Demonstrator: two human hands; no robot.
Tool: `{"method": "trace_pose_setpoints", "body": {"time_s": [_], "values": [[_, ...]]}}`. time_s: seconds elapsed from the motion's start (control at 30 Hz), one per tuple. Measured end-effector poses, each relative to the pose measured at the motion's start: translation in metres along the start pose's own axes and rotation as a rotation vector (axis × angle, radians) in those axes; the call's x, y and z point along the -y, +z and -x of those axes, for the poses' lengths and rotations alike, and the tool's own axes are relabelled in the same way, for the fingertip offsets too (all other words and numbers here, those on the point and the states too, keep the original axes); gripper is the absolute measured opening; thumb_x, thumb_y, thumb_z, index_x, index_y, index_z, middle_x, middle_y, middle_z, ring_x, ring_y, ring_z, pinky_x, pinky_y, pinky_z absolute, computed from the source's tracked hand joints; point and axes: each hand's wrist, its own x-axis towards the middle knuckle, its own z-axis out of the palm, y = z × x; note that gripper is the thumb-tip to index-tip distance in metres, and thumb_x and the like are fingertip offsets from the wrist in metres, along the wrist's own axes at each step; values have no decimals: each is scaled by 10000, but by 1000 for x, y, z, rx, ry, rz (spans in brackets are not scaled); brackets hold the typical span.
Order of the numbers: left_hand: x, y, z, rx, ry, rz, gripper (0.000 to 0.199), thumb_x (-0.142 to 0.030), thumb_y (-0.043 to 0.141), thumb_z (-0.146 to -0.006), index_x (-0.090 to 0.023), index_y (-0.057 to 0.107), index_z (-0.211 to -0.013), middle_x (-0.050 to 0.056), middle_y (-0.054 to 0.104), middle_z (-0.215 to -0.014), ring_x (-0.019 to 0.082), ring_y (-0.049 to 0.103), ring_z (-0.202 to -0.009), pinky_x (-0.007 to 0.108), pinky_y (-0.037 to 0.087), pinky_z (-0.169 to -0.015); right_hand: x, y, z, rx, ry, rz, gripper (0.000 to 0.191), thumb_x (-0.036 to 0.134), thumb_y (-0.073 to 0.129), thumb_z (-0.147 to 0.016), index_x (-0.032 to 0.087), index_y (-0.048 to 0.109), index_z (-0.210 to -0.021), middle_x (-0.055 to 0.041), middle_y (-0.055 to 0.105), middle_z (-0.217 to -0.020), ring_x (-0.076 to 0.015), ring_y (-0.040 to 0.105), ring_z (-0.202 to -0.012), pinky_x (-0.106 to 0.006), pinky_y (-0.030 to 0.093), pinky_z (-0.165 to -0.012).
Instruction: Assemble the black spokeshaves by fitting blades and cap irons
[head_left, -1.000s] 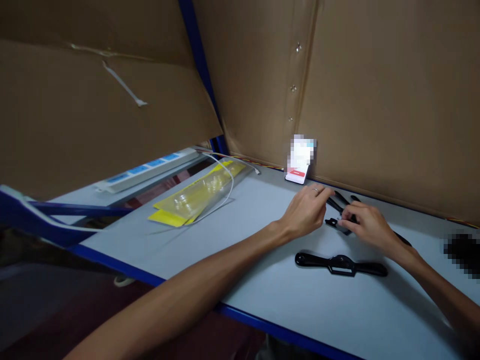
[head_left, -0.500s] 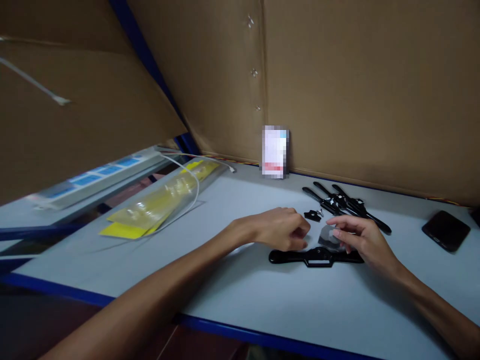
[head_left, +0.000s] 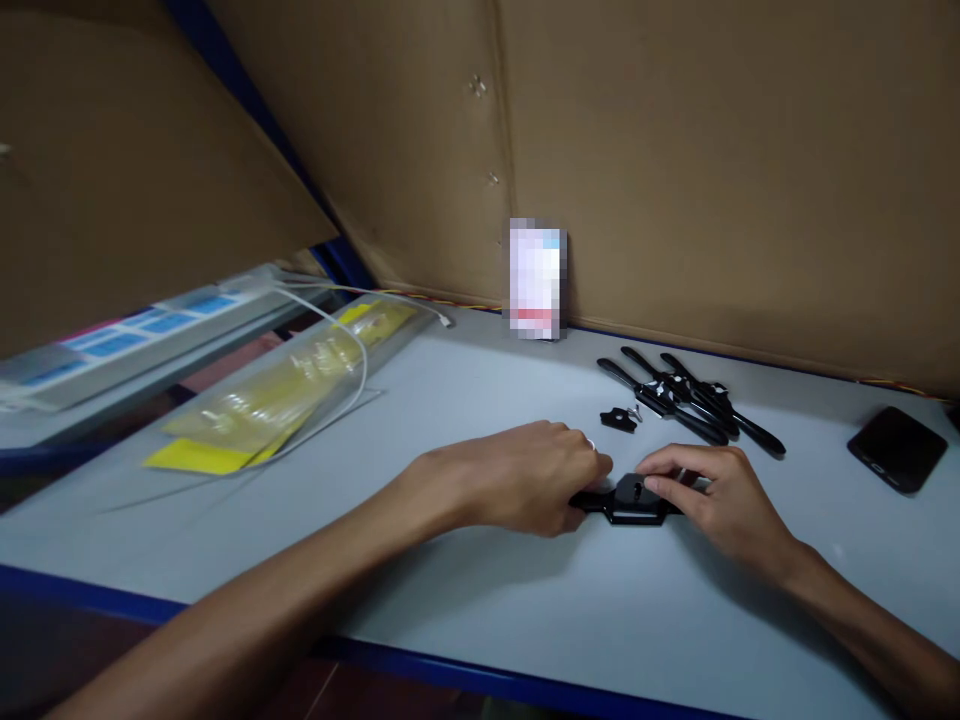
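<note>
A black spokeshave body (head_left: pixel 600 503) lies crosswise on the table in front of me. My left hand (head_left: pixel 517 482) is closed around its left handle, palm down. Between the thumb and fingertips of my right hand (head_left: pixel 724 500) is a flat dark grey blade (head_left: pixel 628 490) with a slot. The blade rests on or just above the middle of the body; I cannot tell if it touches. My right fingers partly cover the right handle. Just beyond lie a small black cap plate (head_left: pixel 618 419) and a small shiny screw (head_left: pixel 637 412).
Overlapping black spokeshaves (head_left: pixel 705 402) lie at the back right. A black phone (head_left: pixel 897 450) is at far right. A blurred-out upright screen (head_left: pixel 536 280) leans on the cardboard wall (head_left: pixel 712 180). Plastic-wrapped yellow sheets (head_left: pixel 277 400), a white cable (head_left: pixel 365 360) and a power strip (head_left: pixel 142 335) are left.
My left hand has come down onto the left handle of the spokeshave body. My right hand has brought the blade over the body's middle. The view has shifted slightly.
</note>
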Motion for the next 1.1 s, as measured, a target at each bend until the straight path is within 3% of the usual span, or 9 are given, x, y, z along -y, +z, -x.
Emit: {"method": "trace_pose_setpoints", "body": {"time_s": [0.2,0.4,0.6,0.7,0.77,0.83,0.93,1.03,1.1], "values": [[0,4,1,-158,54,1,137,-88,629,-708,-220,599,-731,-13,594,-648,148,483,-527,323,258,-540,-6,1,-5,-13,15,32,108,217,637,-854,228,744,-866,-44,761,-871,-203,680,-779,-361,520,-705],[-2,1,0,-81,36,-69,115,-101,633,-752,-212,618,-778,2,621,-684,153,484,-543,321,250,-535,-9,2,-6,18,16,38,116,189,617,-859,222,727,-842,-35,746,-859,-198,670,-802,-349,503,-709],[0,5,0,-133,59,-8,160,-89,644,-721,-226,621,-800,-9,613,-692,159,520,-578,317,278,-554,-10,3,-5,17,2,39,122,193,602,-874,220,718,-847,-34,741,-856,-199,671,-806,-350,500,-716],[3,2,0,-113,61,-1,81,-189,688,-783,-220,619,-809,2,628,-721,164,530,-597,313,284,-556,-10,2,-5,13,-15,50,124,203,595,-878,224,714,-849,-36,744,-864,-202,671,-807,-350,501,-717],[7,1,-3,-117,42,3,153,-339,677,-871,-213,612,-813,6,629,-728,162,525,-593,307,291,-555,-10,-1,-6,-13,-37,69,132,228,586,-895,227,710,-849,-41,746,-871,-207,668,-809,-347,498,-704],[15,3,-10,-216,-16,3,245,-411,577,-963,-205,610,-836,13,626,-737,164,531,-607,303,314,-563,-11,-4,-6,-73,-65,126,153,256,570,-920,226,706,-857,-47,741,-875,-210,660,-804,-333,482,-668],[30,14,-24,-480,-115,1,175,-263,483,-1004,-176,634,-1002,65,660,-966,179,594,-745,306,401,-628,-15,-9,-7,-184,-117,257,180,269,542,-946,216,695,-868,-46,716,-860,-199,636,-770,-318,450,-630],[41,27,-35,-533,-93,26,245,-246,509,-994,-209,640,-1198,98,627,-1160,227,626,-956,309,459,-680,-19,-10,-8,-223,-162,351,193,246,517,-953,207,689,-875,-38,691,-843,-182,609,-730,-325,451,-660],[44,34,-39,-520,-81,56,194,-279,527,-1000,-222,691,-1088,83,636,-1109,234,623,-975,315,477,-700,-21,-9,-8,-221,-177,380,199,235,506,-955,207,688,-883,-40,690,-854,-181,608,-731,-328,453,-672]]}}
